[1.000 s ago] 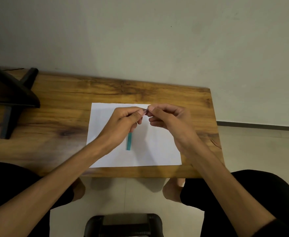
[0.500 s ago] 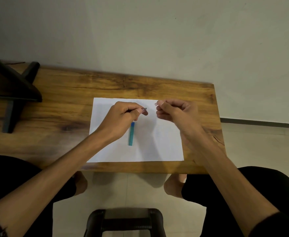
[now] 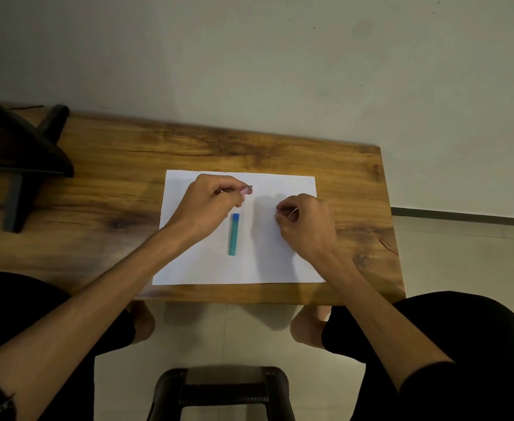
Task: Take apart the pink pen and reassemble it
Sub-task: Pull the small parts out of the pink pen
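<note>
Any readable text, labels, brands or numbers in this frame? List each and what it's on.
None readable.
White paper sheet: blank where visible.
Teal stick with a blue end on the sheet: no legible print; any marking is too small to tell.
Pink pen in the left hand: mostly covered, no text visible.
Small part pinched in the right hand: too small to read.

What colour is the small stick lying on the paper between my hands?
Teal-green with a blue top end, the stick shows clearly in the head view.
</note>
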